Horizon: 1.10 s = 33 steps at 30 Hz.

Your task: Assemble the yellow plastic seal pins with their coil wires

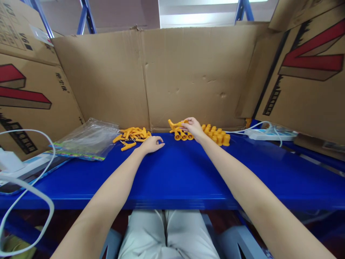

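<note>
Across the lower middle of the frame runs one blue tabletop (172,172). Just left of centre, the left hand (153,144) is loosely curled with nothing visible in it, beside a pile of orange handles (128,145), too tangled to count. Slightly right of centre, the right hand (192,127) pinches one orange T-ended piece (171,124) between thumb and fingers, just above three flared orange pieces (184,136) set side by side. Good handling here, I judge, means a light but sure pinch, the piece kept level, and knuckles clear of that row. Right of the hand stand close-packed orange cups (225,139), at least ten, some hidden by the arm. Behind everything, one cardboard panel (188,79) fills the upper middle.
</note>
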Tool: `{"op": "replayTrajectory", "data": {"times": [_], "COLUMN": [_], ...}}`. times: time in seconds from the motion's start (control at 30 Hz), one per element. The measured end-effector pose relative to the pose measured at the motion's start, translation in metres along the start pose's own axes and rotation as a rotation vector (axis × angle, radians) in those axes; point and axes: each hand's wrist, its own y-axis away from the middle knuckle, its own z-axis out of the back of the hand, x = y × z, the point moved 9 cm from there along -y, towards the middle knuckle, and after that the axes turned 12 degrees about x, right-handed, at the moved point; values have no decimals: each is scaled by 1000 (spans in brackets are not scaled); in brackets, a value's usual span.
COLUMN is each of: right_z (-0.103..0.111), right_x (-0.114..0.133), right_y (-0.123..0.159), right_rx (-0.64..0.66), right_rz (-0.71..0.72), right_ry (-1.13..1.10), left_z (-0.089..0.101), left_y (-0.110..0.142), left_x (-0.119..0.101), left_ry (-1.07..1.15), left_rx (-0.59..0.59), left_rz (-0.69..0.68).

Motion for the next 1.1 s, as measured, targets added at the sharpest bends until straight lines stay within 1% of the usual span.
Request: {"op": "replayTrajectory", "data": {"times": [0.1, 0.2, 0.27, 0.4, 0.47, 0.53, 0.7, 0.9, 1.0, 1.1], "right_z": [-24, -57, -73, -91, -97, -100, -92, -87, -87, -88], "right_x": [13, 11, 3, -16, -25, -30, -33, -44, -45, -44], "right_y": [-8, -11, -10, -8, -5, -2, 0, 2, 3, 3], "right_rx": [56, 216, 300, 401, 450, 466, 413, 453, 448, 417], "right_rz": [140, 211, 216, 167, 123, 83, -15, -199, -227, -224], "right_ry": [414, 818, 1015, 1312, 1384, 1404, 1402, 1463, 1494, 1532], "left_z": [0, 1, 0, 0, 0, 0, -1, -1, -1, -1], "left_y": [0, 1, 1, 1, 2, 2, 1, 0, 0, 0], "left_x": [-1, 0, 0, 0, 0, 0, 0, 0, 0, -1], "left_ry": [-2, -3, -9, -19, -20, -20, -16, -44, -55, -72], "left_rx": [7, 3, 5, 5, 3, 7, 12, 30, 42, 37], "left_rz": [-1, 9, 11, 6, 4, 7, 10, 11, 17, 20]}}
